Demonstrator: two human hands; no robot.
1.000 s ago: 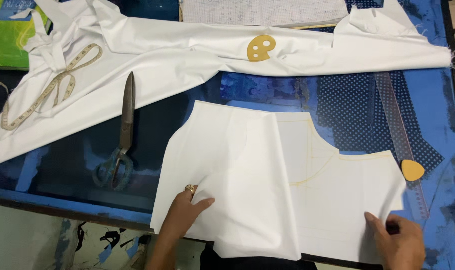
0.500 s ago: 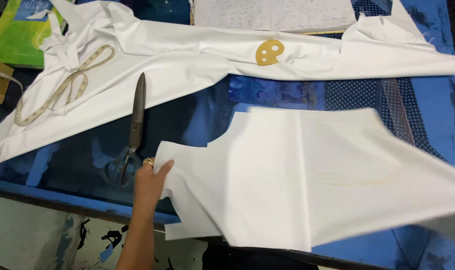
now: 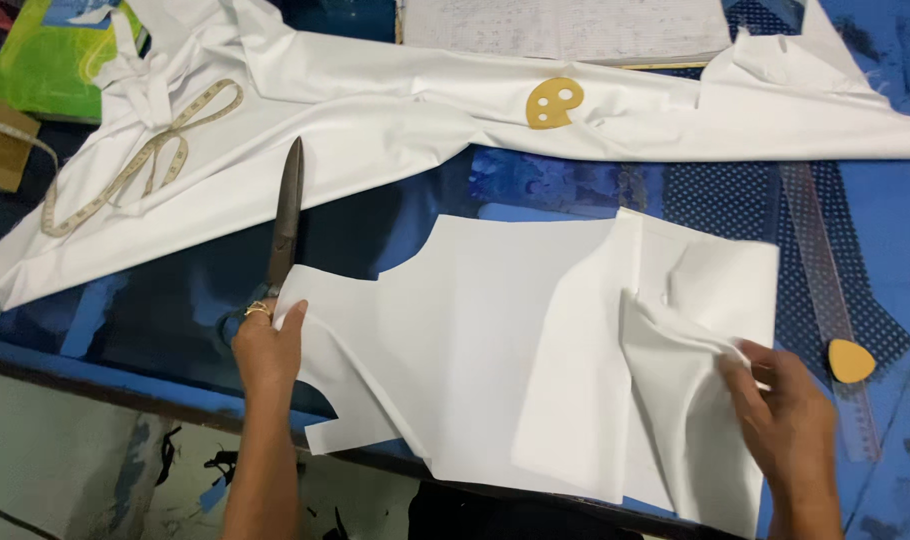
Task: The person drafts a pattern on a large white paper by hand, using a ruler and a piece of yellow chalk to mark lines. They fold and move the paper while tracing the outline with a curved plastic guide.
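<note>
- The blue bench [image 3: 175, 310] is filling the whole view, its near edge running along the bottom left, with a dark open stretch lying bare between the two white cloths.
- A long white cloth [image 3: 395, 110] is sprawling across the far side, its lower edge slanting down to the left corner of the bench.
- The cut white fabric piece [image 3: 475, 330] is lying in the near middle, its bottom edge hanging slightly past the bench edge, its right part folding over on itself.
- A notebook [image 3: 565, 25] is resting at the far edge, partly under the long cloth.
- A clear ruler [image 3: 825, 270] is lying at the right over dotted blue cloth [image 3: 715, 210].
- The scissors [image 3: 285, 215] are lying just left of the cut piece, blades pointing away.
- A measuring tape [image 3: 135, 165] is looping on the long cloth at the left.
- The right hand [image 3: 790, 420] is pinching a raised fold of the cut piece between thumb and fingers.
- The left hand [image 3: 265, 345] is gripping the piece's left corner, fingers curled together, beside the scissor handles.
- A yellow palette-shaped marker [image 3: 553, 103] is sitting on the long cloth.
- A yellow chalk [image 3: 851, 360] is lying right of the ruler, open bench beyond it.
</note>
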